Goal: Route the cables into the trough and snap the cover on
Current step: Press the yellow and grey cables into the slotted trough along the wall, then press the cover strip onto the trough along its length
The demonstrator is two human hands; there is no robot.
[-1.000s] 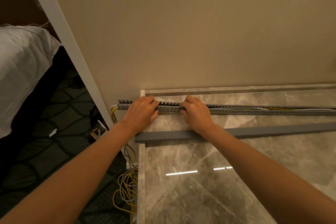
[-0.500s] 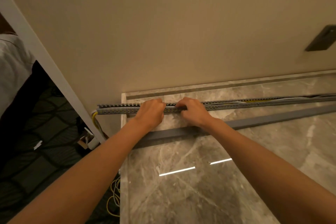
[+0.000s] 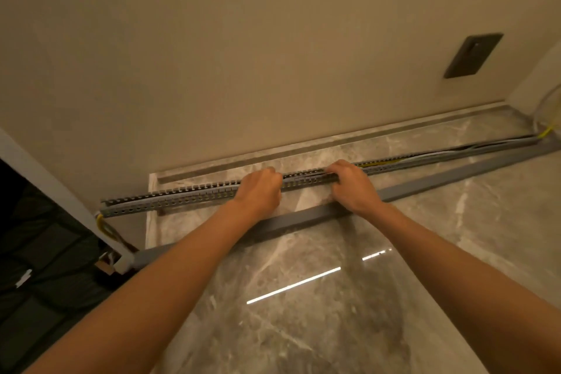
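Left hand: the left hand is curled narrow, fingers bent over the top edge of the long grey slotted plastic cable trough; it seems to press there, but the fingertips are hidden.
Right hand: the right hand is curled the same way on the trough, at 3 o'clock from the left hand, with a short gap between them.
Trough: it lies on the glossy grey marble counter, from 9 o'clock to 2 o'clock, near the beige wall.
Cables: thin yellow and white cables lie inside the trough on the right; yellow ones leave its left end.
Cover: the plain long grey plastic cover strip lies on the counter at 6 o'clock of the trough, under both wrists, not on it.
Wall: a dark rectangular wall plate is at 1 o'clock.
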